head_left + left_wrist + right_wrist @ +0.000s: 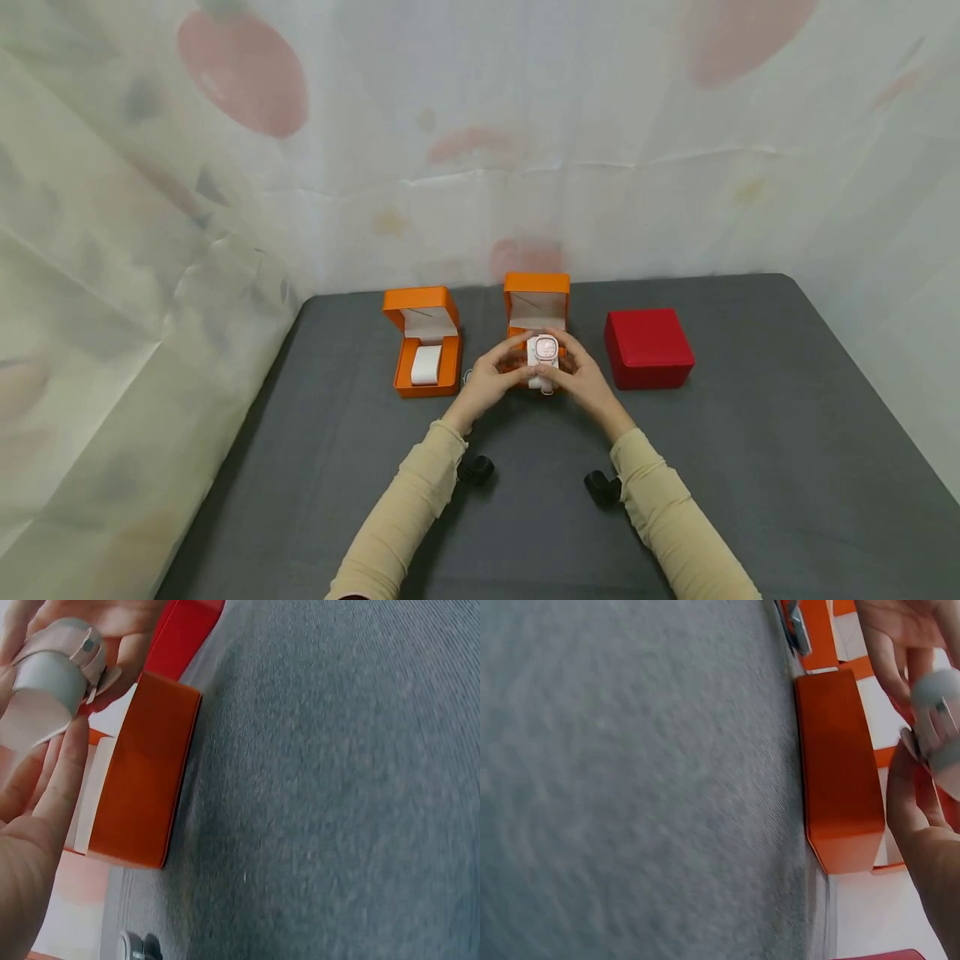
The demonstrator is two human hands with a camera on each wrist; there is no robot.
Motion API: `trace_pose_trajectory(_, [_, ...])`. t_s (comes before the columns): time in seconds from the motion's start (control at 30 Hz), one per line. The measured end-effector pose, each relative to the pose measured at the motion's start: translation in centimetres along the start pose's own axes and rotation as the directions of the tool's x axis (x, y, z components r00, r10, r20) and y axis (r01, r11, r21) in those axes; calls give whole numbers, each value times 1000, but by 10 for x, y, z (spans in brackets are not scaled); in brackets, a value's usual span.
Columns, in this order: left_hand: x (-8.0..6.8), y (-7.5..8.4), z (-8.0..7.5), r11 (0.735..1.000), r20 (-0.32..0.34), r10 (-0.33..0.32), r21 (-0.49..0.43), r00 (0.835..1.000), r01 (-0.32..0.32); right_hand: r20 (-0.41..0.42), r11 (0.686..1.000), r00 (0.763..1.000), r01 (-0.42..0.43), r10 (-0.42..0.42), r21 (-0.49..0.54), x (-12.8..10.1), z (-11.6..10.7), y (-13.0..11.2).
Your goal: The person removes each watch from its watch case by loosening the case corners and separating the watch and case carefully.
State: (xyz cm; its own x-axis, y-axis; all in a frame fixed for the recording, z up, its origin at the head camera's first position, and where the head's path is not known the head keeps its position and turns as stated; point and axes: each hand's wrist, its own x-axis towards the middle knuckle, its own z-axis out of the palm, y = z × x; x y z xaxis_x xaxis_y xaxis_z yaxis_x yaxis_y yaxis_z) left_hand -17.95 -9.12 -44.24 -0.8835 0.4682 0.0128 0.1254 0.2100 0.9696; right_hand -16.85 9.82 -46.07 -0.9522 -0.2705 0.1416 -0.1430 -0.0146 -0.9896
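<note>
Watch [545,350] on its white cushion is sitting upright between our left hand [497,379] and right hand [581,382], both pinching it directly above the middle orange box [537,308].

Your head camera looks forward and down across the grey table [750,467] toward its far edge; your wrist cameras sit close, sideways; all share the middle orange box [536,304].
</note>
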Motion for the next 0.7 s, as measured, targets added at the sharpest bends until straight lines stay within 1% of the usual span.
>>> trace_pose_trajectory(0.1, [-1, -3, -3, 1000, 29, -13, -23, 999, 14, 26, 999, 1000, 0, 1, -49, -3, -2, -11])
trace_pose_trajectory(0.17, [0, -9, -4, 999, 38, -32, -33, 999, 33, 49, 996, 999, 13, -9, -86, -4, -2, -16])
trace_pose_trajectory(0.23, [2, -17, -6, 998, 34, -54, -17, 998, 55, 74, 994, 997, 19, -11, -108, -4, -3, -18])
trace_pose_trajectory(0.33, [5, -26, -8, 998, 24, -63, 16, 998, 62, 99, 991, 995, 25, -12, -132, -4, -3, -20])
trace_pose_trajectory(0.43, [7, -30, -9, 997, 11, -52, 50, 999, 51, 89, 991, 996, 14, -2, -134, -4, -2, -19])
trace_pose_trajectory(0.6, [8, -29, -10, 999, 12, -37, 19, 999, 37, 54, 991, 999, 14, -7, -134, -5, 0, -18])
trace_pose_trajectory(0.7, [6, -28, -11, 998, 19, -38, 44, 999, 37, 40, 983, 999, 12, -4, -181, -6, 1, -19])
